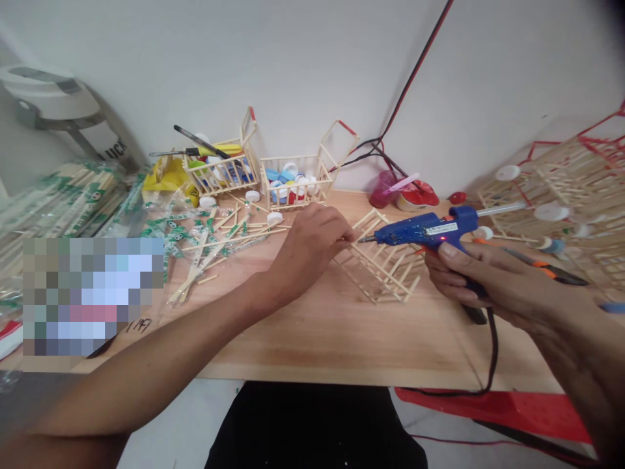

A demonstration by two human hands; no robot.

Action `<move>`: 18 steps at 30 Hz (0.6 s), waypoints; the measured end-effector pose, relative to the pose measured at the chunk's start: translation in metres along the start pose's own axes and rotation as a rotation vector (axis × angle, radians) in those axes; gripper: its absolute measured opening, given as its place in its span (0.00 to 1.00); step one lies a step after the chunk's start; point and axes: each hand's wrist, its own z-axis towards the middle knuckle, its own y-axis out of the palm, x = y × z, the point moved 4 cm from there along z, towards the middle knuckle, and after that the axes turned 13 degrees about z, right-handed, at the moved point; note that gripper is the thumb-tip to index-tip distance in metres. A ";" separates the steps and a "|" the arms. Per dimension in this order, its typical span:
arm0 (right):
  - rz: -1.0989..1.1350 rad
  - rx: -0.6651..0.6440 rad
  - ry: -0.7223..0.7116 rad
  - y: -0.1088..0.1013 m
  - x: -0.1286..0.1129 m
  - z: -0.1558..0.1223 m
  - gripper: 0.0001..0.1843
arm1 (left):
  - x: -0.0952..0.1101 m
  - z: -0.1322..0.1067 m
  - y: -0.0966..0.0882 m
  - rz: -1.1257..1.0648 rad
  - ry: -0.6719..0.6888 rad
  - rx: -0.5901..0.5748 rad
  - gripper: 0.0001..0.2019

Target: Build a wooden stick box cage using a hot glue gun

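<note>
My right hand [493,280] is wrapped tight around a blue glue gun [424,229]. My left hand [307,251] has its fingers pinched together on a thin wooden stick [347,240]. The tip of the gun is just beside those fingers. A frame of sticks [381,267] sits right under them, on the wooden table [312,339].

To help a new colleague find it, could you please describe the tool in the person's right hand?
On the wooden table, find the stick frame near the middle. Beside it, the right hand holds a blue glue gun, nozzle toward the frame, with a black cord trailing down.
</note>
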 end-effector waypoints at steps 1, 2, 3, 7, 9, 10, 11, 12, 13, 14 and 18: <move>-0.010 -0.001 -0.009 0.000 0.000 0.000 0.26 | 0.000 0.000 0.000 0.001 0.003 0.004 0.04; -0.019 -0.001 -0.018 0.000 0.000 0.001 0.26 | 0.000 0.000 0.000 0.001 0.005 0.008 0.04; -0.027 -0.002 -0.022 -0.001 0.000 0.001 0.26 | 0.000 0.000 0.000 0.001 0.006 0.011 0.04; -0.046 -0.017 -0.026 -0.001 0.002 0.001 0.26 | 0.000 0.000 -0.001 0.006 0.007 0.018 0.04; -0.054 -0.023 -0.035 -0.001 0.002 0.000 0.26 | 0.000 0.001 -0.001 0.005 0.011 0.026 0.04; -0.058 -0.025 -0.041 -0.001 0.002 -0.001 0.26 | 0.001 0.001 -0.002 0.003 0.013 0.030 0.04; -0.062 -0.029 -0.042 -0.002 0.002 -0.001 0.26 | 0.001 0.001 -0.002 -0.001 0.017 0.035 0.03; -0.066 -0.030 -0.043 -0.002 0.002 -0.002 0.25 | 0.001 0.001 -0.003 -0.004 0.020 0.039 0.04; -0.071 -0.030 -0.045 -0.003 0.002 -0.002 0.25 | 0.001 0.001 -0.003 -0.007 0.023 0.043 0.04; -0.079 -0.029 -0.050 -0.003 0.002 -0.002 0.25 | 0.001 0.002 -0.003 -0.010 0.026 0.044 0.04; -0.103 -0.035 -0.062 -0.004 0.002 -0.002 0.25 | 0.000 0.002 -0.001 -0.005 0.024 0.030 0.05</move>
